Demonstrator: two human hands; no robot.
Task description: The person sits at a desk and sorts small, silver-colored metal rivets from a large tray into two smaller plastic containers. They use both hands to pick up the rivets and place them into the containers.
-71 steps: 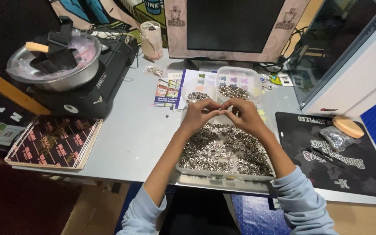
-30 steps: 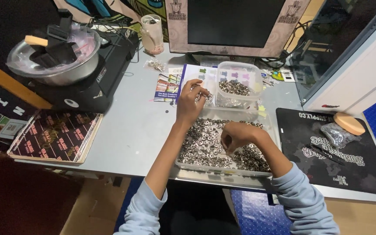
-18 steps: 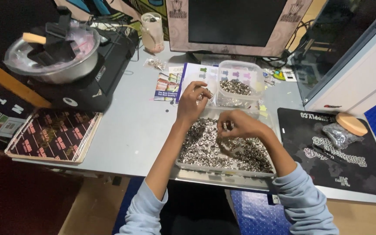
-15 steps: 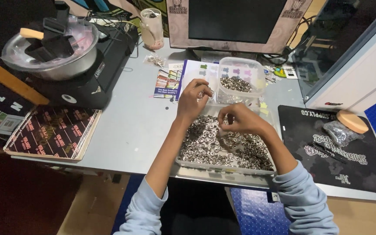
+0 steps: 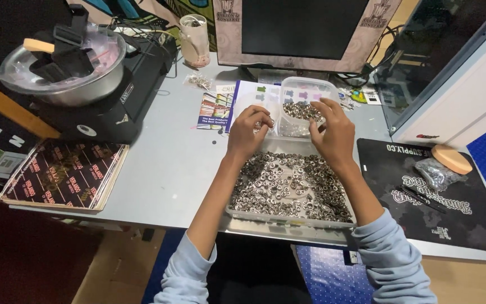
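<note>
A clear tray (image 5: 237, 209) full of small metal rings (image 5: 288, 188) lies on the grey desk in front of me. Behind it stands a smaller clear tub (image 5: 309, 85) with more metal pieces (image 5: 299, 110) inside. My left hand (image 5: 247, 133) hovers over the tray's far edge, its fingertips pinched on a small metal piece. My right hand (image 5: 330, 132) is raised beside it, fingers bent toward the tub; whether it holds a piece is hidden.
A monitor (image 5: 305, 28) stands at the back. A metal bowl (image 5: 63, 67) sits on a black machine (image 5: 116, 93) at left, with a flat patterned box (image 5: 66, 174) near the desk's front-left edge. A black mat (image 5: 428, 191) with a bag and wooden disc lies right. A cup (image 5: 194, 32) and brochure (image 5: 215, 107) sit behind.
My right hand has risen out of the ring tray and moved up toward the small tub, next to my left hand. The left hand has stayed near the tub.
</note>
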